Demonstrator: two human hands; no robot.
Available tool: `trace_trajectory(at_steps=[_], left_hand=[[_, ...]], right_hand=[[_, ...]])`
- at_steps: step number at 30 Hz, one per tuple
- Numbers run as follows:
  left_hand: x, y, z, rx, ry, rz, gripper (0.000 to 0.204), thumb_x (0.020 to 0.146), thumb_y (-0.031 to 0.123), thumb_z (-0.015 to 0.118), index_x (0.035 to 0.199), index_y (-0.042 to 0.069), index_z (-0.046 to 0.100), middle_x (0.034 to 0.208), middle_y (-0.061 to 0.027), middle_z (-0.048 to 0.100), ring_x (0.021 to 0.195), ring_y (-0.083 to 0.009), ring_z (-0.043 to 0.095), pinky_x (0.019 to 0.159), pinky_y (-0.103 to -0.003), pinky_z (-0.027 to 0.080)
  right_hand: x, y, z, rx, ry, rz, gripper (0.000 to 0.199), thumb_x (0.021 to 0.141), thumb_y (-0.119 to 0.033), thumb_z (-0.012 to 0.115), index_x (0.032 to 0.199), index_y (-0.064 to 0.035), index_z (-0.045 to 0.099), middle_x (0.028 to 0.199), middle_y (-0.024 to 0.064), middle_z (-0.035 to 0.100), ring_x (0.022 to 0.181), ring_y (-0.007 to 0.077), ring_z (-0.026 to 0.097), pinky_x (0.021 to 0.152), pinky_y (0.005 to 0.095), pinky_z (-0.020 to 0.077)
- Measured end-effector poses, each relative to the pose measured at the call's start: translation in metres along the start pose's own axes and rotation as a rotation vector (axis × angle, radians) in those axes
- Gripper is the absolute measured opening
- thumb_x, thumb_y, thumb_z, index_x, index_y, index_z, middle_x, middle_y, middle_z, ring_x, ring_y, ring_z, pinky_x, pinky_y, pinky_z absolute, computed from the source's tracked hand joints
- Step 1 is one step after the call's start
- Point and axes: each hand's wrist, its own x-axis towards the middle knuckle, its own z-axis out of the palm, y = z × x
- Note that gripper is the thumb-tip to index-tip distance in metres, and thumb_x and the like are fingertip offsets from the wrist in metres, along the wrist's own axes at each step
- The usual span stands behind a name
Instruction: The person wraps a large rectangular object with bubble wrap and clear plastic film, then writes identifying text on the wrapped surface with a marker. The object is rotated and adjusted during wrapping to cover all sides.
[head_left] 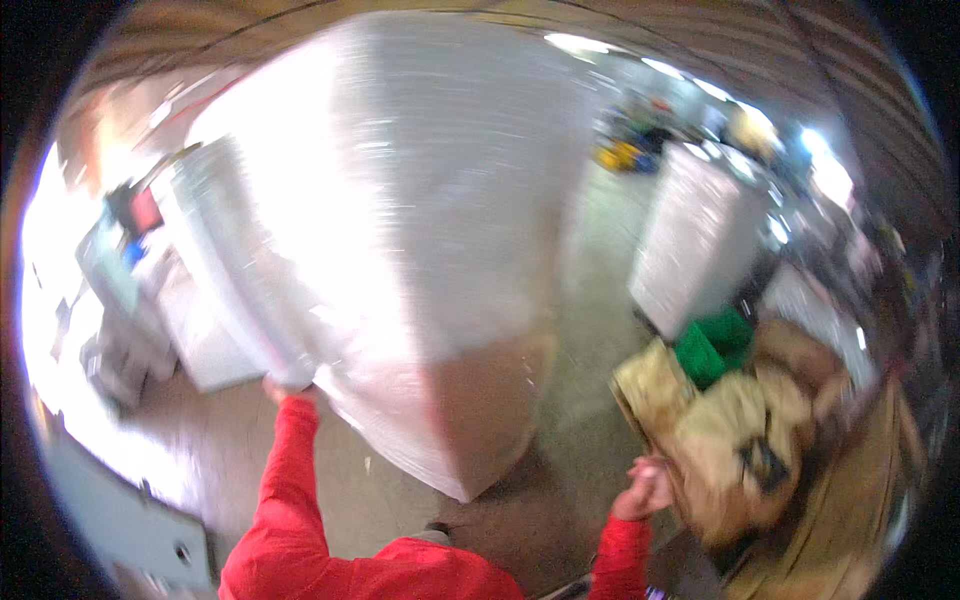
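A tall load wrapped in clear stretch film (480, 250) stands in front of me, with a reddish-brown patch showing through near its lower corner. To its left is a long, pale roll of stretch film (235, 260), tilted, its lower end in my left hand (283, 388). My left fingers are closed around that end and partly hidden by it. Low on the right, my right hand (645, 488) is raised beside a pile of tan sacks. Motion smears its fingers, and I see nothing held in it.
Tan sacks (730, 430) and a green container (715, 345) lie at the right, by brown boards (840, 510). Another wrapped load (695, 230) stands farther back. White blocks (205, 330) are at the left, with a grey panel (135, 515) nearer me.
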Motion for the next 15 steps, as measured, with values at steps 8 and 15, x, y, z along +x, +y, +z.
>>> trace_trajectory(at_steps=[8, 15], left_hand=[[-0.009, -0.014, -0.056, -0.163, 0.442, -0.032, 0.073, 0.095, 0.069, 0.038, 0.139, 0.014, 0.055, 0.136, -0.0063, 0.060, 0.123, -0.0292, 0.056, 0.103, -0.050, 0.046], [-0.028, -0.014, -0.034, -0.279, 0.420, -0.023, 0.068, 0.100, 0.063, 0.036, 0.139, 0.010, 0.055, 0.137, -0.0069, 0.060, 0.125, -0.0290, 0.056, 0.105, -0.046, 0.046]], right_hand=[[0.135, -0.347, 0.318, 0.276, -1.005, -1.278, 0.023, 0.090, -0.016, 0.062, 0.104, 0.0004, 0.070, 0.076, 0.0101, 0.067, 0.061, 0.0227, 0.064, 0.059, 0.0333, 0.0517], [0.065, -0.483, 0.582, -0.100, -1.019, -1.177, 0.052, 0.100, -0.042, 0.049, 0.112, 0.0051, 0.066, 0.114, 0.0293, 0.067, 0.111, 0.0414, 0.063, 0.098, 0.0471, 0.0481]])
